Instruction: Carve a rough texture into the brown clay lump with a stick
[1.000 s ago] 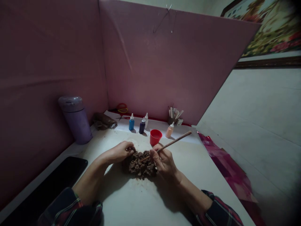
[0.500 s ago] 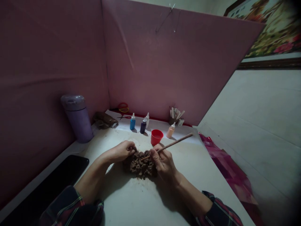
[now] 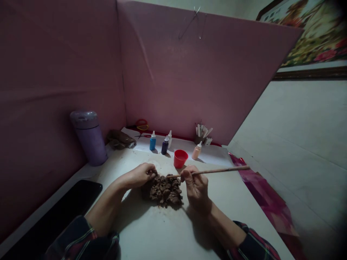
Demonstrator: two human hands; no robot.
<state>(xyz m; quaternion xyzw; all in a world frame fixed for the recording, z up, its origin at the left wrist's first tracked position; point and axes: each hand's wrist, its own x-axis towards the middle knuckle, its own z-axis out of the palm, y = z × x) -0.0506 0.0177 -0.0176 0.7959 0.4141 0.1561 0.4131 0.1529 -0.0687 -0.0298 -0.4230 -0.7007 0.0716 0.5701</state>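
Note:
A lumpy brown clay mass (image 3: 166, 190) lies on the white tabletop (image 3: 162, 231) in front of me. My left hand (image 3: 140, 174) rests against its left side, fingers curled onto the clay. My right hand (image 3: 195, 186) sits just right of the clay and pinches a long thin wooden stick (image 3: 217, 170). The stick lies nearly level, its tip at the clay's upper edge and its far end pointing right.
A red cup (image 3: 180, 158) stands just behind the clay, with small paint bottles: blue (image 3: 152, 141), dark purple (image 3: 164, 145), white (image 3: 169, 138), peach (image 3: 196, 151). A holder of tools (image 3: 202, 133), scissors (image 3: 141, 127), a purple flask (image 3: 89, 138) and a black phone (image 3: 54, 216) lie around. Pink boards wall the back and left.
My right hand has shifted right and lifted the stick out of the clay, swinging it from a steep slant to almost level. My left hand has stayed on the clay.

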